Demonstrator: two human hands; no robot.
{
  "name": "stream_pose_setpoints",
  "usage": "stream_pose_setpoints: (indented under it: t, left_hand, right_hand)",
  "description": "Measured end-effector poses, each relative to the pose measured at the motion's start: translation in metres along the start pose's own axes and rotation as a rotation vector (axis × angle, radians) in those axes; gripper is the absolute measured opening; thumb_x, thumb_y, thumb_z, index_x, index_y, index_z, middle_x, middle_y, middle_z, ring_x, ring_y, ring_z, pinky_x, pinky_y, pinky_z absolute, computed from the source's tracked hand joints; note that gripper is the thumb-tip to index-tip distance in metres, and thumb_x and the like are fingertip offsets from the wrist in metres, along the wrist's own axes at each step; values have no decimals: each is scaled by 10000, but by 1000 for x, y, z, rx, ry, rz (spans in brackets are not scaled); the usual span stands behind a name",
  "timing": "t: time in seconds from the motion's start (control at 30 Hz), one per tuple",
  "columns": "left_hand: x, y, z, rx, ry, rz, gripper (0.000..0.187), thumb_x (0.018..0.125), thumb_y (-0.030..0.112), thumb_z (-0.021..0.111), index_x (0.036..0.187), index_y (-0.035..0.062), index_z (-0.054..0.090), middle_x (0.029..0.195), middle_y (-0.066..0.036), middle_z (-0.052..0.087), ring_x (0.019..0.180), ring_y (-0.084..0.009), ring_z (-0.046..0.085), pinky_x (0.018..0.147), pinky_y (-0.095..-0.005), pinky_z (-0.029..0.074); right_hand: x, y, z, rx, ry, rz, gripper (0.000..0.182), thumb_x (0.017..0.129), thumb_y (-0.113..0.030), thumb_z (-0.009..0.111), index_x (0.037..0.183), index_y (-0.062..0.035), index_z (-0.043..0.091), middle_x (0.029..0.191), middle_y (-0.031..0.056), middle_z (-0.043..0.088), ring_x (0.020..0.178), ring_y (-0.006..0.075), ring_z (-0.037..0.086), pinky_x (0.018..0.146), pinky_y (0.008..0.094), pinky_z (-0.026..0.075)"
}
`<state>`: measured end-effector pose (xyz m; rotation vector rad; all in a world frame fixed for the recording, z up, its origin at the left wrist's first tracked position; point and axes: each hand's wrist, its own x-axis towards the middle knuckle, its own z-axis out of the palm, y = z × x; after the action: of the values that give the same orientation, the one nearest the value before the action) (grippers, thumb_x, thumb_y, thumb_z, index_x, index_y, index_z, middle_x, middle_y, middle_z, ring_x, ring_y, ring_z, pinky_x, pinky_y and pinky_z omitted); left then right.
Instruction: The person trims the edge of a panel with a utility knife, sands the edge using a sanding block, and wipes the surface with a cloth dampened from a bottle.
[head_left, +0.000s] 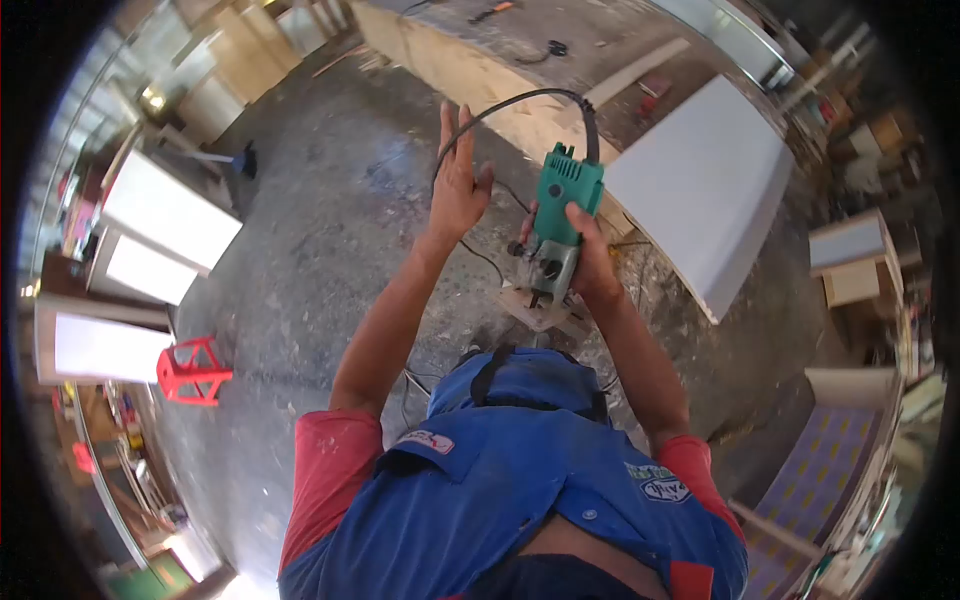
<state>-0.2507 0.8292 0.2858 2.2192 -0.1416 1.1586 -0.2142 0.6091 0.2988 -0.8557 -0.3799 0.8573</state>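
Note:
My right hand [592, 262] is wrapped around a green trim router [568, 195], its thumb lying across the front of the body. The router is held upright in front of my waist, with its bit and clear base plate [538, 308] at the lower end. A black power cord [515, 97] leaves the top of the tool and arcs over to my left hand. My left hand [460, 195] is raised beside the cord, fingers stretched out and thumb apart. Whether the cord touches that palm cannot be made out.
A wooden workbench [440, 60] runs ahead of me, with wood strips and a plug on top. On its right side leans a large white panel [700, 180]. To the left, a red stool [192, 372] stands by white boards [170, 212]. The concrete floor [320, 230] is stained.

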Motion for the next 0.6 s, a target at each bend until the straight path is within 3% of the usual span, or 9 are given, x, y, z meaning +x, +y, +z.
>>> stream_pose_setpoints:
  t: [0.03, 0.07, 0.13, 0.3, 0.43, 0.47, 0.57, 0.6]
  left_hand:
    - [-8, -10, 8, 34, -40, 70, 923, 825, -69, 607, 1584, 143, 125, 1620, -217, 130, 1491, -438, 100, 1120, -452, 301]
    - [-16, -12, 15, -1, -56, 81, 923, 825, -69, 607, 1584, 143, 125, 1620, -217, 130, 1491, -438, 100, 1120, -452, 301]
    - [-32, -11, 29, -181, -197, -152, 951, 807, -66, 625, 1584, 164, 127, 1619, -227, 106, 1483, -453, 109, 1145, -499, 261]
    - [-71, 5, 47, -217, -337, -275, 919, 819, 30, 651, 1578, 150, 146, 1621, -230, 67, 1483, -445, 111, 1160, -505, 243]
    - [-82, 1, 62, -300, -425, -269, 888, 838, 113, 657, 1573, 130, 158, 1617, -247, 49, 1489, -436, 90, 1173, -496, 218]
    - [-82, 3, 64, -319, -442, -262, 888, 838, 113, 657, 1573, 130, 158, 1617, -247, 49, 1489, -436, 90, 1173, -496, 218]
    - [-73, 10, 66, -345, -472, -247, 881, 845, 115, 653, 1568, 99, 150, 1616, -248, 48, 1486, -436, 99, 1180, -493, 200]
    - [-69, 14, 67, -350, -437, -228, 872, 848, 121, 654, 1563, 76, 155, 1611, -255, 71, 1486, -430, 112, 1184, -485, 196]
  right_hand:
    - [-5, -9, 8, 96, -13, -24, 585, 871, -482, 659, 1189, -3, 546, 987, 132, 654, 869, 247, 667, 775, 391, 560]
    - [-8, -13, 18, 125, 109, -77, 646, 859, -572, 632, 1158, -6, 547, 959, 133, 647, 857, 259, 663, 765, 431, 562]
    - [-21, -26, 30, 255, 216, -44, 655, 848, -590, 639, 1137, -9, 552, 956, 134, 646, 858, 267, 662, 759, 446, 560]
    - [-38, -34, 35, 674, 281, 53, 606, 845, -607, 627, 1034, -31, 601, 889, 138, 644, 809, 335, 641, 738, 490, 561]
    - [-47, -37, 46, 521, 444, -41, 612, 847, -609, 619, 996, -15, 604, 889, 154, 642, 747, 329, 659, 711, 461, 574]
    - [-51, -34, 41, 385, 435, -97, 623, 851, -595, 631, 1122, -40, 552, 903, 159, 652, 776, 308, 671, 711, 464, 580]
    - [-59, -33, 43, 310, 493, -134, 603, 871, -573, 619, 1151, -45, 537, 894, 176, 660, 764, 292, 686, 683, 459, 587]
    - [-63, -33, 48, 216, 555, -147, 578, 881, -572, 601, 1085, -34, 545, 868, 148, 643, 747, 281, 674, 701, 451, 589]
